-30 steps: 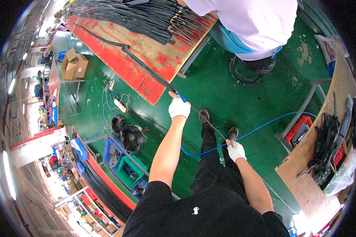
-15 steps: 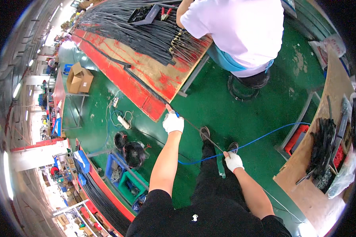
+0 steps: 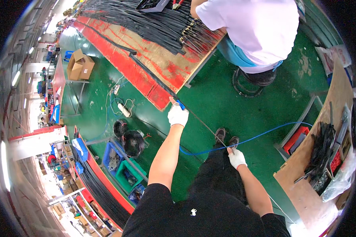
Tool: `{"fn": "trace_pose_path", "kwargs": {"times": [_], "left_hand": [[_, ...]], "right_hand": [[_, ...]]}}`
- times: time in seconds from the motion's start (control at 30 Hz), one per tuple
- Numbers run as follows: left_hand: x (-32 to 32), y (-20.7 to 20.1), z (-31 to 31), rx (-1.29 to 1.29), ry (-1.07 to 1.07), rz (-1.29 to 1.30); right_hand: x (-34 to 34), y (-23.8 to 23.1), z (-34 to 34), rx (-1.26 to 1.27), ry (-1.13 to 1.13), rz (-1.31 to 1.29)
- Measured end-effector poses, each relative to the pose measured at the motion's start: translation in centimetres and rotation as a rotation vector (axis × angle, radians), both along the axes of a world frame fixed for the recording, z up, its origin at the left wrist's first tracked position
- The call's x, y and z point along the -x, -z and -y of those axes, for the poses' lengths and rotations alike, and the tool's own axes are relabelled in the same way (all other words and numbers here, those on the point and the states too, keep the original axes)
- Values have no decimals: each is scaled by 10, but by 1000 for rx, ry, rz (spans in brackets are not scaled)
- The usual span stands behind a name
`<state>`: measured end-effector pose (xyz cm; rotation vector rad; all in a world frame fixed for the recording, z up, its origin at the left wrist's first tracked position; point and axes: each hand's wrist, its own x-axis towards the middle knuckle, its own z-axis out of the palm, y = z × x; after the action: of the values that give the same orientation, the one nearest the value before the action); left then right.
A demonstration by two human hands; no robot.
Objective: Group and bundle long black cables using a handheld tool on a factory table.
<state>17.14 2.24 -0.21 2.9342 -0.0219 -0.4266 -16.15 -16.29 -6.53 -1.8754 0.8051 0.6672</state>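
My left hand (image 3: pixel 178 115), in a white glove with bare fingertips, is closed on the end of a black sleeve (image 3: pixel 156 80) just off the near corner of the red-topped table (image 3: pixel 156 99). A small blue tool (image 3: pixel 180 104) shows at the same hand; its kind is hard to make out. From there a thin dark cable (image 3: pixel 201 122) stretches taut toward my right hand (image 3: pixel 237 157), also gloved. That hand pinches the cable near my shoes. A blue hose (image 3: pixel 265 133) crosses from the right, behind the cable, toward the area below my left hand.
Several black sleeved cables (image 3: pixel 146 29) cover the table's far part, where a person (image 3: pixel 261 35) sits on a black stool (image 3: pixel 255 79). A wooden bench (image 3: pixel 294 185) with black cables stands at right. A power strip (image 3: pixel 124 110), black coils (image 3: pixel 133 143) and a green crate (image 3: pixel 127 175) lie left.
The view has shifted slightly, and the table and the person sit further up and right. My feet have moved closer together. Both hands keep their hold, with the cable still taut between them.
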Motion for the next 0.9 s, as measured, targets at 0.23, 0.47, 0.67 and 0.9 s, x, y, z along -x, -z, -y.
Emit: {"fn": "trace_pose_path", "kwargs": {"times": [0.23,0.47,0.67,0.9], "left_hand": [[-4,1,-4,-13,10,34],[-20,1,-17,-85,99,69],[-21,9,-8,-157,124,45],[7,13,14,-188,97,-11]], "right_hand": [[-6,3,-8,1,1,32],[-25,7,-16,-3,5,-3],[-17,62,-14,-58,11,-9],[16,75,1,-84,-49,88]]}}
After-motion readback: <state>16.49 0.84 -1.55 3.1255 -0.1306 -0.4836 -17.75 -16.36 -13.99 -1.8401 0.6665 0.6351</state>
